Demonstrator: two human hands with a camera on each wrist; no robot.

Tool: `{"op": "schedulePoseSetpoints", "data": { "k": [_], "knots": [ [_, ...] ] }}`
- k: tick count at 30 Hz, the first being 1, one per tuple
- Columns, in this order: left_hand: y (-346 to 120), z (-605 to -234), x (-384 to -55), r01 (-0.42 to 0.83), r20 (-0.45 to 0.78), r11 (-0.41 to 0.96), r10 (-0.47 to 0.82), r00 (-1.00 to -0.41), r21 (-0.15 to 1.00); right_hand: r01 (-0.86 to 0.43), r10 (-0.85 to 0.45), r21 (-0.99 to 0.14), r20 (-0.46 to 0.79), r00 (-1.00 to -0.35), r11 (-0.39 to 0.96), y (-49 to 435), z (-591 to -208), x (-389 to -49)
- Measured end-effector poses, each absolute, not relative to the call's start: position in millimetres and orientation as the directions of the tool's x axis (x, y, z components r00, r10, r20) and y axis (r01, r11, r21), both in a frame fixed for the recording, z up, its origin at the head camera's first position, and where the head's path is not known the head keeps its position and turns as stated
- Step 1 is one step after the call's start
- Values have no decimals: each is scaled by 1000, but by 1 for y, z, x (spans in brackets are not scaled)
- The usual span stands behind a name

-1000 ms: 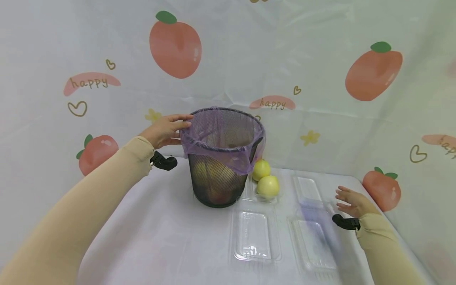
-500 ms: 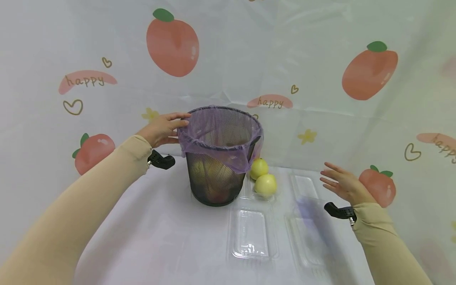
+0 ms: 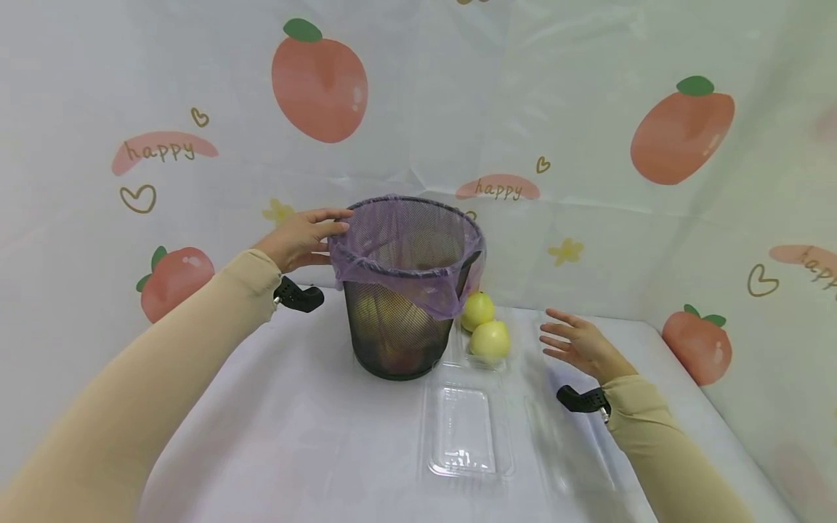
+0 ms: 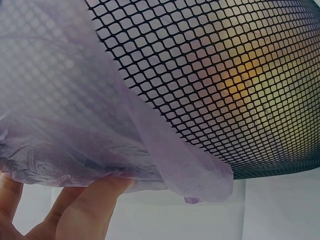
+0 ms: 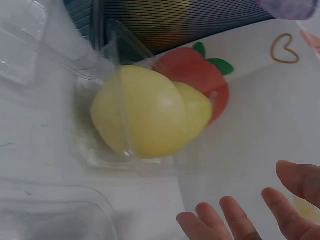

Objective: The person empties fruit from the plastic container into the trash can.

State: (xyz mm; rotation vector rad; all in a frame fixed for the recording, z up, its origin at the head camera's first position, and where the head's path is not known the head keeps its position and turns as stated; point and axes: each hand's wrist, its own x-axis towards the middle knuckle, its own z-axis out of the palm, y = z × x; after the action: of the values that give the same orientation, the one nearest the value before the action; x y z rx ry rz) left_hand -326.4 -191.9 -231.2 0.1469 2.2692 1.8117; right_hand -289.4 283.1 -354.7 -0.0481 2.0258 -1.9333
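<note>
A black mesh wastebasket stands on the table, lined with a purple plastic bag folded over its rim. Yellowish and reddish shapes show through the mesh. My left hand holds the basket's rim at its left side; in the left wrist view its thumb presses the bag's edge. Two pale yellow-green round fruits sit in a clear plastic container just right of the basket. My right hand hovers to the right of the fruits, fingers spread and holding nothing.
An opened clear clamshell box lies in front of the fruits. Another clear box lies to its right, partly behind my right forearm. A white backdrop with printed fruit rises behind the table.
My right hand has risen a little, then moved left toward the fruits. The left hand keeps its place on the rim, and the basket and fruits stay put.
</note>
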Motion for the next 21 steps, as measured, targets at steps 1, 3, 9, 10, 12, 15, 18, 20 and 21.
{"op": "schedulePoseSetpoints", "data": {
  "k": [1,3,9,10,12,15,18,20,21],
  "knots": [
    [-192,-231,-326,-67,-119,227,222,-968,971,214,-253,-973,-230,-940,90,280,-357,-290],
    [-191,-231,-326,-68,-119,225,221,-968,972,230,-255,-966,-252,-933,116,273,-362,-293],
    [-191,-230,-325,-76,-126,223,220,-967,972,291,-262,-947,-318,-911,139,258,-371,-299],
    [-191,-230,-325,-77,-127,223,220,-967,972,298,-263,-944,-325,-908,139,257,-373,-300],
    [-191,-230,-325,-76,-127,225,219,-967,971,320,-259,-939,-342,-904,124,254,-376,-302],
    [-191,-230,-324,-74,-125,228,218,-968,971,349,-261,-932,-361,-895,95,251,-379,-304],
    [-191,-230,-324,-74,-125,232,215,-969,970,382,-259,-922,-384,-886,60,248,-382,-306],
    [-191,-230,-324,-73,-125,233,216,-968,970,397,-250,-916,-397,-883,51,246,-385,-308],
    [-191,-230,-324,-74,-125,231,217,-968,970,405,-244,-913,-404,-882,47,245,-386,-309]
  ]
}}
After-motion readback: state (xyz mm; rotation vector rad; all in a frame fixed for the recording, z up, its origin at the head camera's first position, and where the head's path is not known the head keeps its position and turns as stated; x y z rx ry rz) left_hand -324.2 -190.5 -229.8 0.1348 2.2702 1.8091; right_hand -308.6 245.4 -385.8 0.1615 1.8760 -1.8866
